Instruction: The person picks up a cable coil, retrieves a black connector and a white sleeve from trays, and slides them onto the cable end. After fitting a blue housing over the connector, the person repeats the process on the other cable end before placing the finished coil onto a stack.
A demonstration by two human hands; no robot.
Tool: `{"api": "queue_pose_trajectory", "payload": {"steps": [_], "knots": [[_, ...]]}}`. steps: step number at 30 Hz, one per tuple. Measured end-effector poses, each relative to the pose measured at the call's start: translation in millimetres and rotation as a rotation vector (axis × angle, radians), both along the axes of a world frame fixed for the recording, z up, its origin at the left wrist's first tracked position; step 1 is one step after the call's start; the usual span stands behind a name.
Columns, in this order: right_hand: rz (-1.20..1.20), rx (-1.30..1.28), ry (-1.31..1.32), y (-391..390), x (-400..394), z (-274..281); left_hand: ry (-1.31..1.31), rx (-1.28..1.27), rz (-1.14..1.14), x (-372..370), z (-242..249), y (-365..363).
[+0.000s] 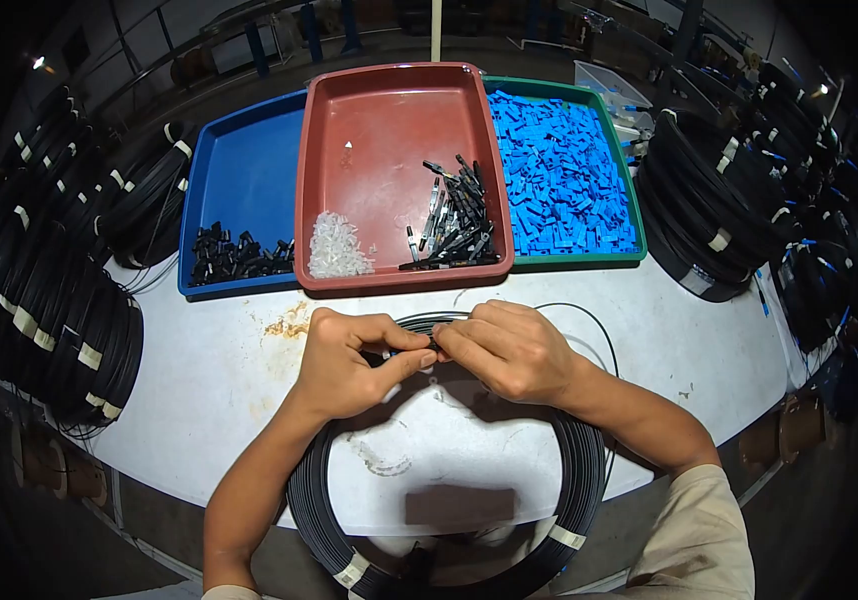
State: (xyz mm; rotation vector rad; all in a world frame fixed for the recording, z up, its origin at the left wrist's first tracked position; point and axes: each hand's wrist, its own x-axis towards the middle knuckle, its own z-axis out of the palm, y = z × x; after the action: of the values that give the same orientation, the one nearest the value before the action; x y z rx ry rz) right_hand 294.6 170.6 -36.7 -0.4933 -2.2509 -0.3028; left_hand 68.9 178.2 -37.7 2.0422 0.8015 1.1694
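A large coil of black cable [579, 470], bound with pale tape, lies at the table's front edge. Over its far side, my left hand [354, 360] and my right hand [504, 350] meet with their fingertips nearly touching. Both hands are closed in a pinch, thumb against fingers. What sits between the fingertips is too small and hidden to name; a dark bit shows below the left fingers. One loose strand of cable loops out behind my right hand.
Behind the coil stand a blue tray [239, 160] with black pieces, a red tray [379, 130] with clear pieces and black connectors, and a green tray [639, 235] full of blue pieces. Taped black coils are stacked left [59, 330] and right [709, 200].
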Motion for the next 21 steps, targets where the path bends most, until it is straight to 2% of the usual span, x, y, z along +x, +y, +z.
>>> {"api": "queue_pose_trajectory", "payload": {"steps": [1, 5, 7, 8, 9, 12, 13, 15, 17, 18, 20, 21], "knots": [[-0.015, 0.061, -0.017, -1.1, -0.3, 0.7, -0.028, -0.215, -0.024, -1.1, -1.0, -0.1], [-0.032, 0.07, -0.02, -3.3, -0.4, 2.6, -0.047, -0.13, -0.035, 2.4, 3.0, -3.6], [0.004, -0.106, -0.028, -3.8, 2.2, 1.6, 0.083, 0.181, -0.019, 6.1, 6.9, -7.3], [0.002, -0.106, -0.026, -3.3, 2.1, 0.9, 0.142, 0.337, -0.023, 6.2, 4.0, -6.4], [0.02, -0.176, 0.013, -2.6, 1.7, -0.3, 0.142, 0.336, -0.026, 6.1, 5.2, -6.0], [0.066, -0.306, 0.089, 3.7, 1.9, -5.2, 0.406, 0.966, -0.028, 8.3, 11.5, -6.9], [0.094, -0.37, 0.131, 5.2, 1.1, -6.0, 0.406, 0.968, -0.028, 9.6, 11.2, -5.8], [0.111, -0.418, 0.165, 4.9, -1.3, -5.0, 0.418, 1.247, 0.015, 10.2, 9.8, -2.3], [0.123, -0.491, 0.2, 7.2, -2.6, -8.4, 0.428, 1.225, 0.015, 6.5, 9.5, -0.7], [0.13, -0.492, 0.197, 6.9, -2.7, -6.9, 0.349, 1.05, 0.007, 4.1, 6.4, 2.0], [0.047, -0.329, 0.089, 3.5, -0.7, -1.6, 0.254, 0.69, 0.016, -0.3, 7.2, 0.1], [0.051, -0.332, 0.085, 3.0, -0.2, -1.1, 0.252, 0.687, 0.02, 0.8, 8.7, -2.7]]}}
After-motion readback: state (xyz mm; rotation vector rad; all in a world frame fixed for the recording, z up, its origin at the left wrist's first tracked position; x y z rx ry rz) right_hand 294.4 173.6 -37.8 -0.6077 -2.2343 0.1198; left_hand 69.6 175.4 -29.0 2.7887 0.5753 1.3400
